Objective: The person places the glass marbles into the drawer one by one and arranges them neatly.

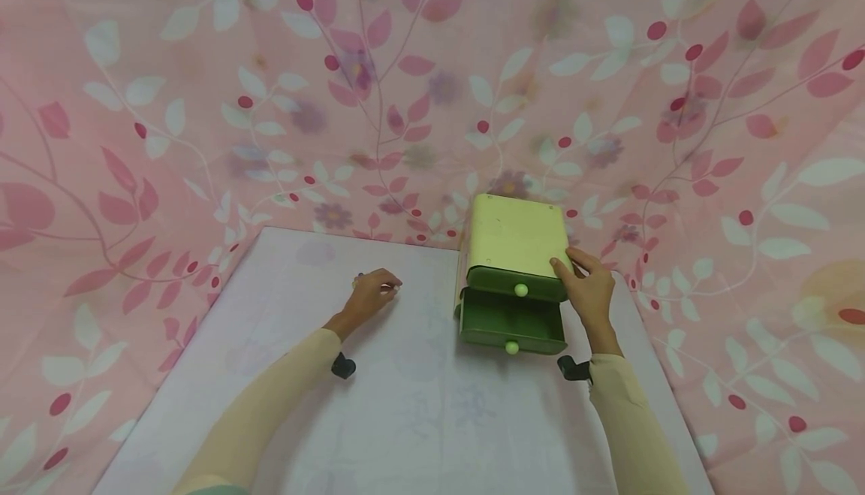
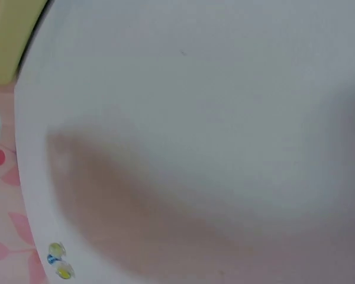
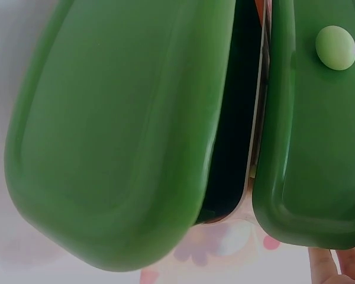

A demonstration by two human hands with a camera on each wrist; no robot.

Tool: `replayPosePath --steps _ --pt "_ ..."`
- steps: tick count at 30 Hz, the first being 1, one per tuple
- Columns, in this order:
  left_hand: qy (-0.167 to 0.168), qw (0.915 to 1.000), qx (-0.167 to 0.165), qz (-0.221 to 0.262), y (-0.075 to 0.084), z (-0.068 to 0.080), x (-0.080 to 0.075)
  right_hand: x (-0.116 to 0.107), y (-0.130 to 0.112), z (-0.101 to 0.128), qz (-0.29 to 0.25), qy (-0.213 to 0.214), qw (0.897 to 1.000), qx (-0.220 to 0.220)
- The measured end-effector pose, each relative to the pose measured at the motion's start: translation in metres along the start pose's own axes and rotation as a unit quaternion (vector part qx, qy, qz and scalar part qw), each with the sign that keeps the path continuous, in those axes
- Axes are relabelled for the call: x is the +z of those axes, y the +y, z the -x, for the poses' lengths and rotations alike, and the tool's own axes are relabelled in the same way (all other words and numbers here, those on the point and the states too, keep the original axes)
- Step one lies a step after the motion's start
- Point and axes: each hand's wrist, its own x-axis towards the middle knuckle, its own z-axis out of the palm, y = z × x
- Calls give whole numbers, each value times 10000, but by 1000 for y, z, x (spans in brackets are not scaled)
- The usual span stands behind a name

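Note:
A small chest of drawers with a pale green shell stands at the back right of the table in the head view. Its green lower drawer is pulled out; the upper drawer sits close to the shell. My right hand grips the chest's right front corner, thumb on top, fingers at the side. Left of the chest, my left hand pinches a small pale thing at its fingertips, too small to identify. Clear glass marbles with yellow and blue lie on the table, partly behind that hand in the head view.
The table has a pale cover. Pink flowered cloth hangs behind it and at both sides, and the chest stands close to the back cloth. Dark wrist mounts hang below both wrists.

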Motion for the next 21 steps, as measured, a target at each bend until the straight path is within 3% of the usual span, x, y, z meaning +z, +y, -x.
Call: replayPosePath --steps 14,21 --pt "-130 9968 262 738 25 -9 8 -1 0 0 -77 -40 9999 103" --pt "-167 9957 493 770 38 -13 12 0 -1 0 -30 -13 9999 101"
